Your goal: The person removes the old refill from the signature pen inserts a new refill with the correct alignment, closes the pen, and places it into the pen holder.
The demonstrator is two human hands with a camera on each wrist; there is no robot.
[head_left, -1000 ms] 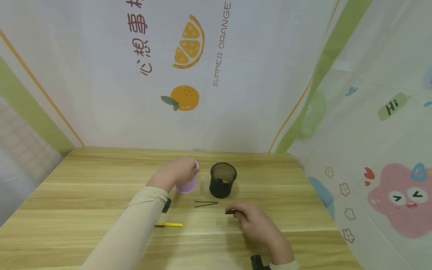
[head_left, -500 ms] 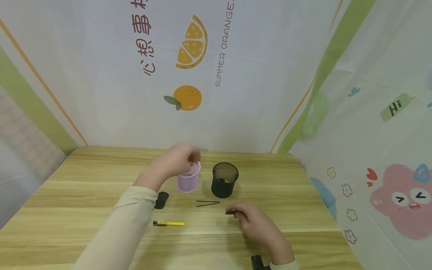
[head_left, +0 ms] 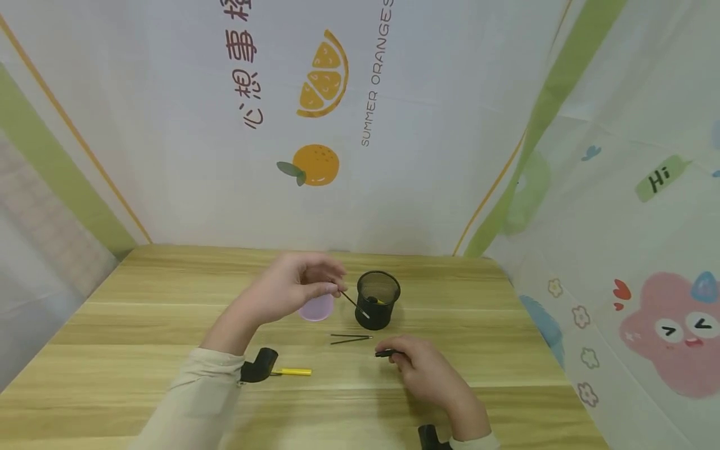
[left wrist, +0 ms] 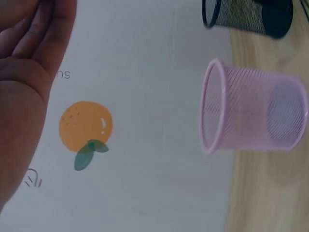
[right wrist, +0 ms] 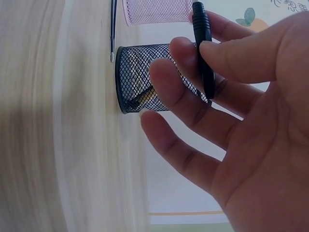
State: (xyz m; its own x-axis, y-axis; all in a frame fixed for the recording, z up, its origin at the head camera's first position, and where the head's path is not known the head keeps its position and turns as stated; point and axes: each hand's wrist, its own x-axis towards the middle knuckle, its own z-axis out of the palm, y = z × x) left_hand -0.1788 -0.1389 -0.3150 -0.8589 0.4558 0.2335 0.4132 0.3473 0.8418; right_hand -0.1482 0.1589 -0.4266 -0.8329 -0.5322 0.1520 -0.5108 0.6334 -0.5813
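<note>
My left hand (head_left: 292,281) pinches a thin dark pen refill (head_left: 353,302) with a pale tip. It slants down to the right, its tip overlapping the black mesh pen cup (head_left: 372,320) in the head view. Below the hand stands a pink-purple mesh pen cup (left wrist: 260,108), upright on the table. My right hand (head_left: 430,372) holds a short black pen barrel (right wrist: 203,53) with a ribbed grip between thumb and fingers, close over the table. Two more dark refills (head_left: 351,340) lie between the hands, their tips together at the right.
A yellow pen (head_left: 295,372) lies left of centre, partly covered by the black wrist mount (head_left: 260,365) on the left arm. Something yellow and black sits inside the black cup. A printed cloth (head_left: 225,200) hangs behind the wooden table (head_left: 169,300).
My left hand has lifted out of the pink-purple cup with a refill pinched in its fingers and moved right. The right hand stays in place with the pen barrel.
</note>
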